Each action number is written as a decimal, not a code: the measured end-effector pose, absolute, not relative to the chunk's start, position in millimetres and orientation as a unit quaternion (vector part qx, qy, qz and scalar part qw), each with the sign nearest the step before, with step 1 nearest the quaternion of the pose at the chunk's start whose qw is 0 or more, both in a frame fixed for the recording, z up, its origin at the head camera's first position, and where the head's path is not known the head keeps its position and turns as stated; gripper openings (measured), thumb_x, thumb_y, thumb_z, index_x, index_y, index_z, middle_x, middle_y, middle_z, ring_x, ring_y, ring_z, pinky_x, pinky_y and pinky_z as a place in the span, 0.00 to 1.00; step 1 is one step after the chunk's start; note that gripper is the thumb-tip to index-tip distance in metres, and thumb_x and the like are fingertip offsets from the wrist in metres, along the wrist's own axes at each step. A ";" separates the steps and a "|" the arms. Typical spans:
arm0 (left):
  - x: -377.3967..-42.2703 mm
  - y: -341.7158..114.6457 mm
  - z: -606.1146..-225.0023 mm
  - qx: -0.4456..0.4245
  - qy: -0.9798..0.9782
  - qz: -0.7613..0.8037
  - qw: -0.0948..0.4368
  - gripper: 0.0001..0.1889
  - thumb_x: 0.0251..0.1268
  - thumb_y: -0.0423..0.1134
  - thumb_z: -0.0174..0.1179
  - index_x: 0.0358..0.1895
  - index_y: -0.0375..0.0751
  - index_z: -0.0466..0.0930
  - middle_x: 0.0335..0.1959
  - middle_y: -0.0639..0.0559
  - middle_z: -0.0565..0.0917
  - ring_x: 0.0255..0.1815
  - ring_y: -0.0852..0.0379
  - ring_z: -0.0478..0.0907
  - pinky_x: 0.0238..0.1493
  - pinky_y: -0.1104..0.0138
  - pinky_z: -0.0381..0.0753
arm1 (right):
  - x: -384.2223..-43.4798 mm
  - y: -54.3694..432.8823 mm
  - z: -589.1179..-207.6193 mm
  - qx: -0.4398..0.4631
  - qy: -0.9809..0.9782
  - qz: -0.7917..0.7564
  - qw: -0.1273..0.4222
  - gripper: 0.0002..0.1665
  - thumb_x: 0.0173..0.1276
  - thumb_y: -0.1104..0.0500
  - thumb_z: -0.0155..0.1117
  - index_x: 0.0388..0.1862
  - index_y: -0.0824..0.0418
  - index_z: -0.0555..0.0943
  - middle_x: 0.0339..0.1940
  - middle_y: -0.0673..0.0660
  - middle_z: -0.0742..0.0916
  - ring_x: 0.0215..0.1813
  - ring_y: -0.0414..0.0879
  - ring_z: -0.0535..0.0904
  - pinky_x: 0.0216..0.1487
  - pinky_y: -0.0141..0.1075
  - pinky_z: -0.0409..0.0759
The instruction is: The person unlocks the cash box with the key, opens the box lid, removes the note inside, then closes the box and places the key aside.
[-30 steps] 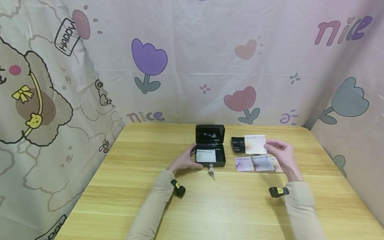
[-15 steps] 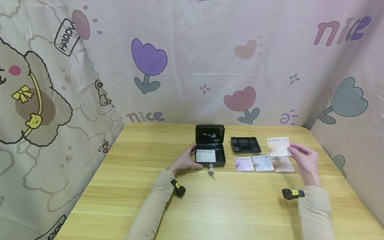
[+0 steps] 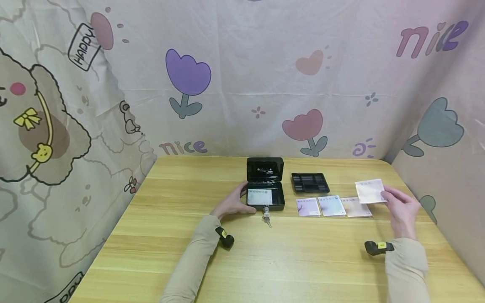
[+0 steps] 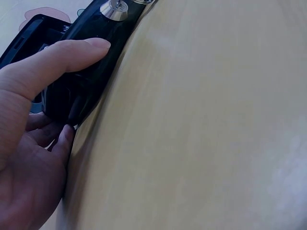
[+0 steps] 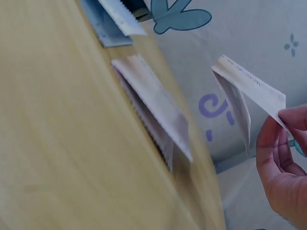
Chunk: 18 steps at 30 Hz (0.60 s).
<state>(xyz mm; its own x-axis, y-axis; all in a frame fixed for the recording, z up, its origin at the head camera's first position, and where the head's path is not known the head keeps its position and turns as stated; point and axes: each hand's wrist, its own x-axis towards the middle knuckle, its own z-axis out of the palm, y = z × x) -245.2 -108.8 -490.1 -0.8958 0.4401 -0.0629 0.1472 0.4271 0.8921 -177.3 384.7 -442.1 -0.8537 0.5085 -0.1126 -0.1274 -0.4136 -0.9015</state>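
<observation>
My left hand (image 3: 235, 202) grips the left side of an open black cash box (image 3: 278, 197). In the left wrist view the thumb (image 4: 72, 55) lies along the box's front wall, and the other fingers bend at its side. A pale folded paper note (image 3: 257, 196) lies inside the box, and keys (image 3: 267, 219) hang from its front lock. At the right, my right hand (image 3: 402, 210) pinches another folded paper note (image 3: 369, 191) by its edge, raised above the table. The right wrist view shows this note (image 5: 254, 88) hanging half unfolded between thumb and fingers.
Three folded notes stand in a row on the wooden table: a purplish one (image 3: 308, 207), a bluish one (image 3: 331, 206) and a tan one (image 3: 355, 207). Behind them sits a black compartment tray (image 3: 310, 183). A patterned cloth (image 3: 235, 84) hangs at the back.
My right hand has carried its folded note to the right, from in front of the tray to beyond the tan note, uncovering both. My left hand stays on the cash box.
</observation>
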 end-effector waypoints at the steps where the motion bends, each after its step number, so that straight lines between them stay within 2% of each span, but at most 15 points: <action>1: -245.1 -108.9 -490.2 0.176 0.833 0.505 0.145 0.62 0.45 0.37 0.80 0.80 0.32 0.45 0.82 0.34 0.52 0.81 0.38 0.57 0.82 0.51 0.58 | -177.2 385.8 -443.3 -0.200 -0.508 0.814 0.198 0.14 0.61 0.77 0.66 0.32 0.61 0.92 0.28 0.46 0.90 0.33 0.34 0.85 0.33 0.23 0.85; 7: -245.1 -109.6 -491.1 0.176 0.833 0.503 0.146 0.61 0.46 0.38 0.79 0.81 0.33 0.45 0.82 0.34 0.52 0.81 0.38 0.57 0.82 0.51 0.58 | -178.3 391.9 -450.7 -0.250 -0.503 0.796 0.223 0.15 0.60 0.78 0.65 0.32 0.61 0.92 0.25 0.45 0.89 0.33 0.33 0.84 0.34 0.20 0.85; 18: -246.2 -109.3 -492.3 0.177 0.836 0.499 0.142 0.61 0.46 0.37 0.79 0.80 0.33 0.46 0.82 0.35 0.52 0.81 0.39 0.58 0.82 0.52 0.59 | -179.6 408.0 -459.2 -0.273 -0.496 0.787 0.245 0.19 0.59 0.80 0.63 0.27 0.60 0.92 0.19 0.45 0.90 0.31 0.31 0.84 0.34 0.17 0.83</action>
<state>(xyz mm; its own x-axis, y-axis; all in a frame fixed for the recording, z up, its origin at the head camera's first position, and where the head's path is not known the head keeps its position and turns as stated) -246.2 -109.3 -492.3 -0.8970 0.4376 -0.0620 0.1532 0.4396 0.8851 -179.6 408.0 -459.2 -0.7311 0.6561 -0.1870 -0.1149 -0.3887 -0.9142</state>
